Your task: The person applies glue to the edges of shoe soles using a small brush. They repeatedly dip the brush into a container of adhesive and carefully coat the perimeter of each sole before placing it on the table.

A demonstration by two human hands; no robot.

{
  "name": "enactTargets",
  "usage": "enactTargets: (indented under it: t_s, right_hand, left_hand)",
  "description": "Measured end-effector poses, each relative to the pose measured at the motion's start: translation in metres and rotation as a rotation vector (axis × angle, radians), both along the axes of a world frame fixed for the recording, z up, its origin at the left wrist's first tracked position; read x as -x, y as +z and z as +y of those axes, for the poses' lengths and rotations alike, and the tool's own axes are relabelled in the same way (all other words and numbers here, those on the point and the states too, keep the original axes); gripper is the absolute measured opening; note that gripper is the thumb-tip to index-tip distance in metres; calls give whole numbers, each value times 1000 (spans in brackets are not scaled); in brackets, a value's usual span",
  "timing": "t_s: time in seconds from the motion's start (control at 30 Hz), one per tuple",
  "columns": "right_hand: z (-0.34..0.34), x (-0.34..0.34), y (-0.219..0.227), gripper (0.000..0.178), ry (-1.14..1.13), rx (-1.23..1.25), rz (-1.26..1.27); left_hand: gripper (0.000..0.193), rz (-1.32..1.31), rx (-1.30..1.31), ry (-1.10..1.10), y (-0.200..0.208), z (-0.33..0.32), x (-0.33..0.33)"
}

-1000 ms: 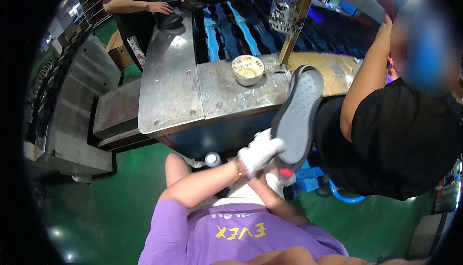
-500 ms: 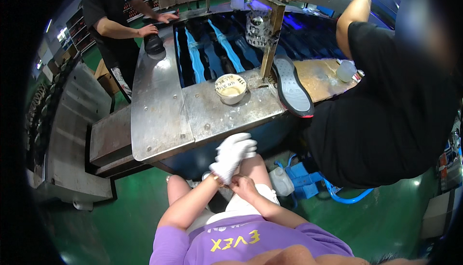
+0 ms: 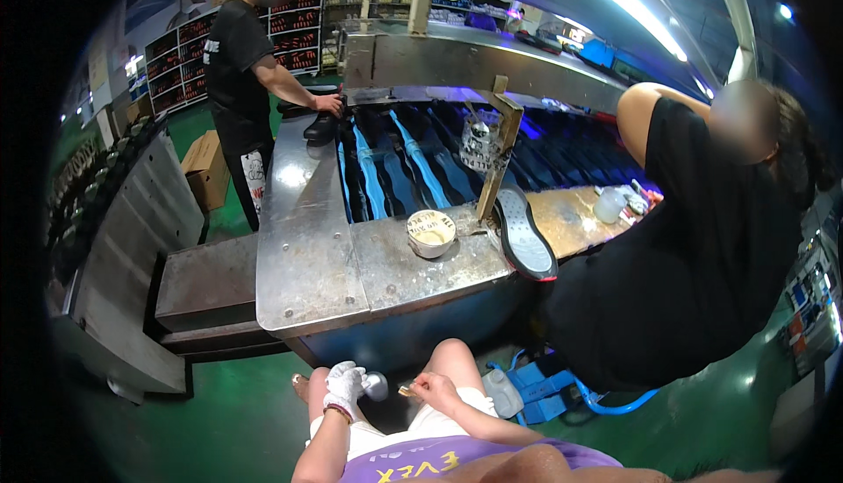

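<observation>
My left hand (image 3: 345, 382), in a white glove, is above my left thigh with its fingers curled. What it holds, if anything, I cannot make out. Right beside its fingers shows a pale grey rounded thing (image 3: 376, 386). My bare right hand (image 3: 435, 391) is over my right thigh, pinching a small tan piece (image 3: 407, 390) whose kind is too small to tell. Beyond my knees, a shoe sole (image 3: 525, 235) with a grey top and dark rim leans over the bench edge. A pale cup (image 3: 432, 235) with yellowish contents stands left of it.
A metal-topped bench (image 3: 307, 281) runs ahead, with dark and blue strips across its conveyor (image 3: 408, 162). An upright post (image 3: 497, 162) rises beside a hanging container. One co-worker (image 3: 241, 70) handles dark shoes at far left; another (image 3: 676, 246) sits close on my right, near a blue stool (image 3: 549, 395).
My hands, formerly together at my left wrist, have moved apart, the gloved left one to the left. The view has tilted up. The co-worker on the right has lowered a raised arm.
</observation>
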State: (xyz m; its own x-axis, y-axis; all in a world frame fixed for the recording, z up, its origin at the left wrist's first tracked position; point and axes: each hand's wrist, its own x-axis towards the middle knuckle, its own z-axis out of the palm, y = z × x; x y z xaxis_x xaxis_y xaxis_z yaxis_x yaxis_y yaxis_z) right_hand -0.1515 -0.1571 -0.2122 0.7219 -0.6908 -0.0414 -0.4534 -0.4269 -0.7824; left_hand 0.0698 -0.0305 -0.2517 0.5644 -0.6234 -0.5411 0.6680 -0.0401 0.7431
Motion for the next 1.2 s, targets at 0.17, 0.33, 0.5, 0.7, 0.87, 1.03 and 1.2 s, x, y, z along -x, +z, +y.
enactTargets:
  t_s: [0.17, 0.33, 0.5, 0.7, 0.87, 1.03, 1.2]
  right_hand:
    - [12, -29, 8, 21, 75, 4, -41]
    - [9, -8, 9, 21, 30, 0, 26]
    - [13, -23, 8, 20, 89, -23, -18]
    - [13, -20, 1, 19, 95, -34, -3]
    - [14, -23, 6, 21, 104, -21, 14]
    - [10, -18, 9, 22, 100, -30, 41]
    - [11, -24, 7, 22, 122, -30, 12]
  left_hand:
    - [2, -901, 111, -143, -113, 15, -56]
    - [8, -479, 56, -111, 3, 7, 7]
    - [4, -765, 119, -223, -34, 22, -20]
    - [11, -707, -97, -329, -27, 23, -16]
    - [13, -659, -19, -289, -49, 25, -23]
    - [21, -932, 222, -294, -42, 15, -16]
    - [10, -988, 116, -339, -33, 25, -23]
